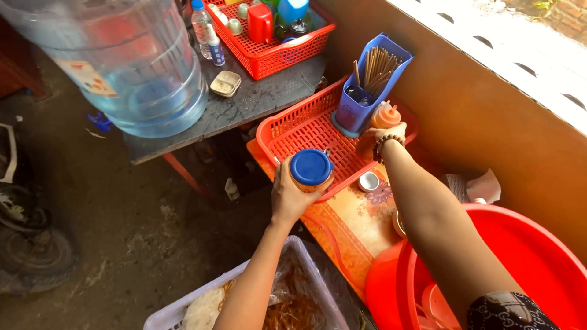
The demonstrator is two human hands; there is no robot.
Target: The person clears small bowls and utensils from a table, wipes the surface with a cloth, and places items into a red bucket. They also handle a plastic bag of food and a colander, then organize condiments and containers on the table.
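Outdoor stall corner, dirt floor, tan wall to one side. A low orange table carries an orange-red basket. Left hand: fingers curled tight round a blue-lidded jar, held at the basket's near rim. Right hand: fingers closed around an orange squeeze bottle, which stands at the basket's far side. Just beyond those fingertips, a blue chopstick holder. Small white cup sits between the two wrists. Red basin under the right forearm.
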